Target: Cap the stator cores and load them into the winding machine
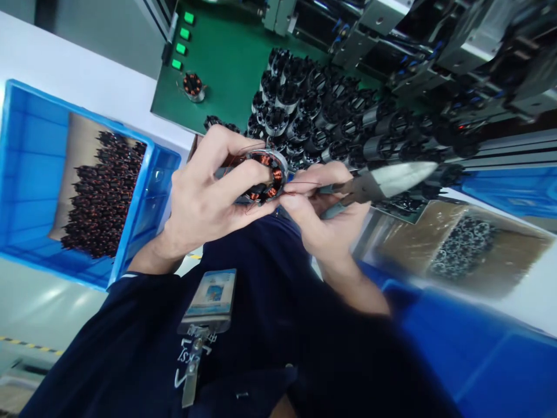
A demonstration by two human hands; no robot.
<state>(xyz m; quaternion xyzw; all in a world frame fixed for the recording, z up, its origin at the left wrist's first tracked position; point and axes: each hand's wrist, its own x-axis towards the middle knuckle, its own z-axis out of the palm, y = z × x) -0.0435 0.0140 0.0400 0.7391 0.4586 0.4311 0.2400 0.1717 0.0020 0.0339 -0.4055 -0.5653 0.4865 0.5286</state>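
Observation:
A round motor stator (277,174) with copper windings is gripped by my left hand (209,188), whose fingers wrap round its rim and reach over its open face. Close against its right side is my right hand (328,215), thumb and forefinger pinching a thin copper wire (300,184) that runs from the stator. The same hand keeps a pair of cutters or pliers (369,187) in its palm, the pale blade-like end pointing right, away from the stator. Part of the tool's grey handles is hidden by my fingers.
Many black-and-silver stator cores (300,110) crowd the green board (230,52) ahead, below machinery (391,35). One wound stator (194,87) stands apart on the left. A blue bin (30,174) holds wound parts (104,197); metal rings (463,247) lie on cardboard at right.

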